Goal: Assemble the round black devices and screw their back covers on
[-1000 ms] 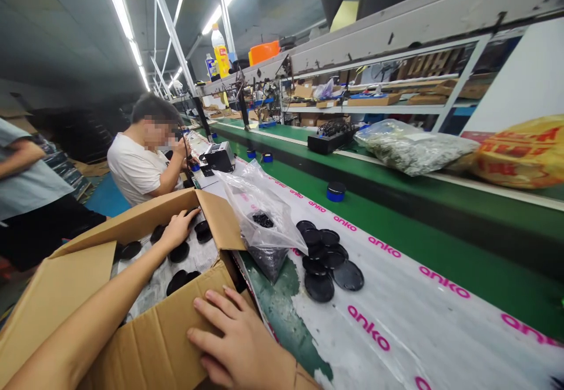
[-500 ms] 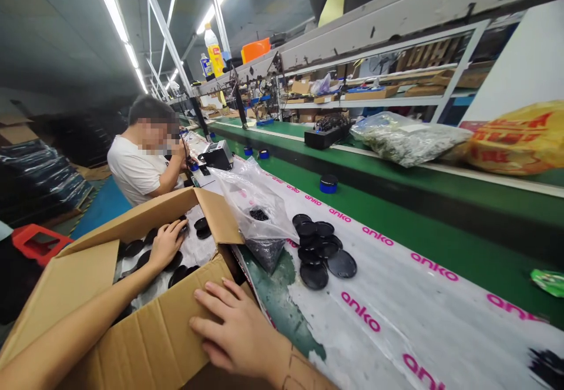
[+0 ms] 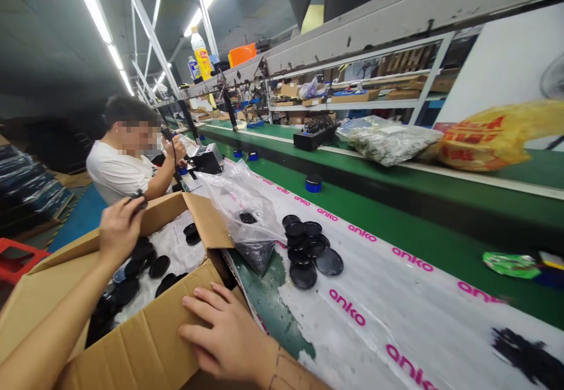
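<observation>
My left hand (image 3: 118, 227) is raised above the open cardboard box (image 3: 150, 349), its fingers closed on a black round lid (image 3: 137, 201). More black lids (image 3: 132, 266) lie inside the box on white plastic. My right hand (image 3: 224, 334) rests flat on the box's near flap, fingers spread. A pile of black lids (image 3: 308, 249) sits on the white "anko" plastic sheet (image 3: 396, 296) to the right of the box. A clear plastic bag (image 3: 247, 208) with small dark parts stands between box and pile.
A seated person in a white shirt (image 3: 118, 167) works farther along the bench. A green conveyor (image 3: 396, 214) runs beside the sheet, with blue-black caps (image 3: 313, 182) on it. Bags (image 3: 388, 140) and a yellow sack (image 3: 489, 137) lie beyond. Shelves stand behind.
My left hand has lifted out of the box with a black lid in its fingers. The view has shifted right; my right hand has stayed on the flap.
</observation>
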Demonstrator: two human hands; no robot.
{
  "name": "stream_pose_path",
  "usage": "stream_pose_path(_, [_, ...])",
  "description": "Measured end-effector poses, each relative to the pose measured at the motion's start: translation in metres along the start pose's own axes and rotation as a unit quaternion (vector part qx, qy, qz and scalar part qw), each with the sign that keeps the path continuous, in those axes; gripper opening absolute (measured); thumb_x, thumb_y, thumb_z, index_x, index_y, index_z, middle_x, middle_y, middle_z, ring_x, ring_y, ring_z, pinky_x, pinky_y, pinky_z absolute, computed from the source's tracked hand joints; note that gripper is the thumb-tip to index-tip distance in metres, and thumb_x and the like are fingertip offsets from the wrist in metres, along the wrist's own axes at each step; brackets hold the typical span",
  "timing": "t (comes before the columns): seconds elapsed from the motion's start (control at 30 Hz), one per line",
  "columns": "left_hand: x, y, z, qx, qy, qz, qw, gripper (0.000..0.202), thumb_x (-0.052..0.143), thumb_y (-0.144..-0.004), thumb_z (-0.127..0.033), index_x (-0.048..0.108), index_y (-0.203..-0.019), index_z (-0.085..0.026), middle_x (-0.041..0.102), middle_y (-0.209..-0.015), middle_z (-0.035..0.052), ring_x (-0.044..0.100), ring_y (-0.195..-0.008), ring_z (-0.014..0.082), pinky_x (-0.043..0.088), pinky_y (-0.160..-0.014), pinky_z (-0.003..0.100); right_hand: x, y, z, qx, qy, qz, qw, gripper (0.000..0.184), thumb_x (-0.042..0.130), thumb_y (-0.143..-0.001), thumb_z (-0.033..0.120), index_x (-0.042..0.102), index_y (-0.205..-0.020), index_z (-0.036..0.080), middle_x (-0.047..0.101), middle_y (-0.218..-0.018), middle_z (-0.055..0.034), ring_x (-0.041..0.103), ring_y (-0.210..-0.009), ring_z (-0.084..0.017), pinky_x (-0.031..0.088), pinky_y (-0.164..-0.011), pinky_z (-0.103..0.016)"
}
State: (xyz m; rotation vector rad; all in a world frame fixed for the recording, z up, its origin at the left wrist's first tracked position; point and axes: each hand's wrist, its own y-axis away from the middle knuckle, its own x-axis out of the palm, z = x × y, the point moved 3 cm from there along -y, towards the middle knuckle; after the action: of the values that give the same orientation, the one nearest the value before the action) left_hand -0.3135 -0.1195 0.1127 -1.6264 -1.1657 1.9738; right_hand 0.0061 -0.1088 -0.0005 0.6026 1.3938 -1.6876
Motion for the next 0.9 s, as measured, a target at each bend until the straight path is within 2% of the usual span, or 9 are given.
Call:
stream_pose_path(0.1, [-0.037,-0.021,-0.063,0.058,0.068,-0.060,0.994,0.040,0.055,-0.091,-0.037,0.050,-0.131,-0.042,0.050,-0.138,-0.0083,0.045,-0.133,0.0231,0.036,-0.114,0.048,-0.002,0.000,0.003,-0.004,0.027,-0.012,1.000,0.031,0.044,-0.097,0.037,0.056,-0.123,0.027,0.037,-0.154,-0.0003,0.028,-0.143,-0.019,0.019,-0.120,-0.040])
stream_pose_path(0.23, [-0.061,-0.008,-0.216,0.420,0.195,-0.001,0.886,0.041,0.053,-0.092,-0.022,0.057,-0.126,-0.045,0.056,-0.133,-0.0059,0.049,-0.127,0.0253,0.048,-0.104,0.048,-0.004,0.001,0.006,0.000,0.069,-0.020,0.997,0.032,0.041,-0.098,0.036,0.054,-0.126,0.026,0.037,-0.154,-0.0015,0.027,-0.143,-0.020,0.020,-0.120,-0.040])
stream_pose_path(0.3, [-0.048,0.007,-0.288,0.505,0.153,0.074,0.846,0.040,0.051,-0.092,-0.015,0.059,-0.126,-0.034,0.059,-0.127,0.0041,0.049,-0.125,0.0288,0.056,-0.092,0.043,0.000,0.002,0.008,-0.002,0.075,-0.015,0.997,0.033,0.041,-0.098,0.037,0.052,-0.127,0.026,0.046,-0.146,-0.0021,0.035,-0.137,-0.020,0.026,-0.118,-0.040])
stream_pose_path(0.37, [-0.018,0.018,-0.342,0.474,0.097,0.200,0.852,0.047,0.051,-0.086,-0.006,0.055,-0.130,-0.024,0.057,-0.129,0.0129,0.051,-0.118,0.0310,0.060,-0.074,0.038,0.008,0.003,0.009,0.000,0.075,0.001,0.997,0.035,0.044,-0.095,0.038,0.052,-0.126,0.024,0.059,-0.131,-0.0014,0.047,-0.126,-0.021,0.035,-0.112,-0.040])
stream_pose_path(0.43, [0.011,0.027,-0.379,0.466,0.090,0.226,0.851,0.048,0.051,-0.085,-0.005,0.054,-0.130,-0.020,0.057,-0.129,0.0165,0.055,-0.109,0.0316,0.059,-0.064,0.036,0.016,0.005,0.011,0.010,0.083,0.018,0.996,0.033,0.044,-0.093,0.040,0.057,-0.118,0.022,0.067,-0.116,0.0000,0.055,-0.115,-0.021,0.042,-0.107,-0.036])
stream_pose_path(0.53, [0.045,0.034,-0.411,0.478,0.093,0.249,0.837,0.040,0.050,-0.087,-0.006,0.060,-0.124,-0.019,0.062,-0.119,0.0166,0.058,-0.101,0.0305,0.058,-0.063,0.036,0.016,0.010,0.014,0.025,0.103,0.014,0.994,0.036,0.035,-0.098,0.040,0.056,-0.119,0.021,0.063,-0.128,0.0012,0.048,-0.128,-0.020,0.037,-0.112,-0.031])
stream_pose_path(0.63, [0.055,0.038,-0.425,0.489,0.098,0.271,0.823,0.042,0.050,-0.086,-0.006,0.062,-0.124,-0.022,0.063,-0.119,0.0153,0.058,-0.103,0.0302,0.056,-0.064,0.034,0.007,0.018,0.017,0.021,0.109,-0.018,0.994,0.046,0.032,-0.101,0.043,0.041,-0.139,0.018,0.032,-0.158,-0.0015,0.018,-0.148,-0.021,0.016,-0.123,-0.034])
stream_pose_path(0.73, [0.043,0.040,-0.429,0.497,0.096,0.296,0.810,0.046,0.055,-0.083,-0.007,0.064,-0.124,-0.025,0.060,-0.129,0.0134,0.056,-0.109,0.0319,0.056,-0.064,0.034,0.005,0.023,0.014,0.020,0.068,-0.019,0.997,0.054,0.041,-0.098,0.043,0.033,-0.146,0.020,0.017,-0.163,-0.0003,0.011,-0.150,-0.021,0.009,-0.124,-0.037])
stream_pose_path(0.9, [-0.013,0.045,-0.415,0.520,0.097,0.310,0.790,0.048,0.050,-0.087,-0.009,0.063,-0.125,-0.037,0.048,-0.147,0.0035,0.055,-0.118,0.0283,0.057,-0.068,0.033,0.019,0.020,0.009,0.035,-0.019,-0.011,0.999,0.070,0.049,-0.094,0.040,0.021,-0.153,0.016,0.023,-0.161,-0.0081,0.019,-0.148,-0.028,0.016,-0.123,-0.045])
